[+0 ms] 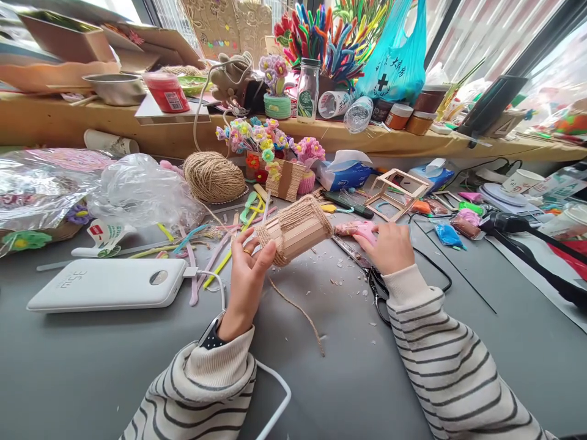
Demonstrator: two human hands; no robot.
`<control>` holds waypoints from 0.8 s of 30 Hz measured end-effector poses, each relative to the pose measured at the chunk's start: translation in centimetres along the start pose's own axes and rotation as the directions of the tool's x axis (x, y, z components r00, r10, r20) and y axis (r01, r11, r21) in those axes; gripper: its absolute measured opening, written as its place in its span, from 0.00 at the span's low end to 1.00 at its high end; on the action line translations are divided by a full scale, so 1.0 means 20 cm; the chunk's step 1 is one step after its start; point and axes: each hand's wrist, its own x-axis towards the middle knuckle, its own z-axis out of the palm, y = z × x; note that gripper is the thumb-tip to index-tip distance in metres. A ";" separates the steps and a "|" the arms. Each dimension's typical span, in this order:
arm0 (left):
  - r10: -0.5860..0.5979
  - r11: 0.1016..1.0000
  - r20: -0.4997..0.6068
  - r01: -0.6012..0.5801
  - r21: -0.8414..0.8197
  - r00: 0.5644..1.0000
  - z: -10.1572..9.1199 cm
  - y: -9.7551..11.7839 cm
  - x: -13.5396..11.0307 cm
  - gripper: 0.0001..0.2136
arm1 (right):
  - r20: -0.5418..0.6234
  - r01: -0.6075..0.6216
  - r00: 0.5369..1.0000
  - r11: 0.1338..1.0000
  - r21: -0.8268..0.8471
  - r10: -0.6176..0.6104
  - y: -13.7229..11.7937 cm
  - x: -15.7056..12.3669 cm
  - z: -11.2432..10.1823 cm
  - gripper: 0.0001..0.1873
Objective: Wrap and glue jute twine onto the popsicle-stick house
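Note:
In my left hand (250, 269) is a small wooden-stick holder (298, 235), tilted on its side, with jute twine wound round its ends and along the top. A loose tail of twine (298, 308) hangs below it onto the table. My right hand (392, 247) is closed round a pink glue gun (358, 231), whose tip is close to the holder's right end; whether they touch I cannot tell. Beneath that hand lies a pair of black-handled scissors (378, 293), partly hidden. The ball of twine (214, 177) sits behind my left hand.
A white power bank (107, 284) with a cable lies at left. Pipe cleaners (220, 260) and plastic bags (142, 189) are beyond it. Behind stand a wooden frame (397, 192), a blue tissue pack (345, 171) and a crowded ledge (220, 131). A black strap (532, 244) is at right.

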 end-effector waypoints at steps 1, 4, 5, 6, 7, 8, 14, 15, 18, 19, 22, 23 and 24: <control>0.000 1.000 -0.012 0.000 0.003 1.000 0.00 0.00 0.00 0.32 | -0.036 0.023 0.999 0.999 0.044 -0.021 -0.01 -0.01 -0.02 0.17; -0.016 0.999 -0.015 0.017 0.036 1.000 0.00 -0.01 0.00 0.32 | 0.001 0.126 0.991 0.931 0.343 -0.135 -0.05 -0.03 -0.09 0.15; -0.030 0.998 -0.010 0.030 0.060 1.000 0.00 0.00 0.00 0.33 | 0.064 0.123 0.983 0.884 0.451 -0.170 -0.08 -0.04 -0.11 0.15; -0.048 0.995 0.002 0.048 0.089 0.999 0.00 0.00 0.00 0.33 | 0.115 0.102 0.975 0.840 0.533 -0.192 -0.10 -0.05 -0.12 0.15; -0.068 0.991 0.018 0.065 0.118 0.998 0.01 0.00 0.00 0.34 | 0.147 0.072 0.969 0.798 0.598 -0.198 -0.12 -0.07 -0.13 0.15; -0.090 0.986 0.034 0.084 0.146 0.995 0.01 0.01 0.00 0.35 | 0.180 0.034 0.963 0.752 0.658 -0.202 -0.14 -0.08 -0.13 0.16; -0.152 0.971 0.075 0.135 0.198 0.985 0.01 0.00 0.00 0.34 | 0.321 -0.275 0.947 0.476 0.835 -0.017 -0.17 -0.11 -0.11 0.24; -0.151 0.970 0.090 0.131 0.203 0.984 0.01 -0.01 0.00 0.35 | 0.328 -0.297 0.945 0.428 0.854 0.001 -0.17 -0.11 -0.10 0.24; -0.150 0.964 0.130 0.116 0.240 0.980 0.01 -0.01 0.00 0.35 | 0.402 -0.367 0.911 0.269 0.890 -0.086 -0.19 -0.11 -0.10 0.27; -0.148 0.962 0.137 0.111 0.248 0.979 0.01 -0.01 -0.01 0.35 | 0.433 -0.397 0.892 0.235 0.887 -0.128 -0.19 -0.12 -0.10 0.28; -0.143 0.964 0.163 0.100 0.246 0.976 0.01 -0.01 -0.01 0.34 | 0.487 -0.454 0.856 0.197 0.869 -0.173 -0.20 -0.12 -0.09 0.28; -0.139 0.965 0.169 0.095 0.245 0.976 0.01 -0.01 -0.01 0.34 | 0.496 -0.467 0.852 0.187 0.864 -0.166 -0.20 -0.12 -0.09 0.27; -0.135 0.965 0.175 0.089 0.248 0.975 0.01 -0.01 -0.01 0.34 | 0.507 -0.481 0.847 0.176 0.859 -0.160 -0.20 -0.12 -0.09 0.27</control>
